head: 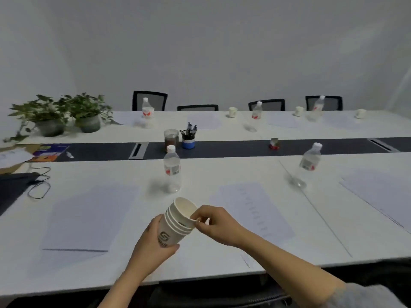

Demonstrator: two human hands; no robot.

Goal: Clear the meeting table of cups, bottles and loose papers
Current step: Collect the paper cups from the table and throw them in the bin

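**Paper cups stacked in hand over meeting table**

I hold a stack of paper cups [175, 226] tilted over the near side of the white meeting table [200, 263], mouths pointing away from me. The cups are smooth, off-white and tapered, with rolled rims, and the outer one carries a grey printed logo. My left hand [153, 241] is wrapped around the stack's wall, thumb beneath it. My right hand [216, 225] pinches the rim of the innermost cup [184, 207] between thumb and curled fingers [198, 220].

Just beyond the stack stands a clear plastic bottle [172, 168] with a white cap and a red label. A second bottle [308, 164] stands well to the right. Thin white sheets lie flat on either side of me: a left sheet [89, 218], a printed middle sheet [255, 210] partly under my right forearm, and a right sheet [382, 192].

A dark strip [222, 147] runs along the table's centre and bears a clear jar [171, 137] and a blue pen holder [188, 138]. On the far side stand three more bottles [255, 115], three single paper cups [232, 112] and further sheets, with black mesh chairs [149, 100] behind. Two potted plants [89, 114] sit at far left, and a thin black cable [39, 185] loops near the left edge.
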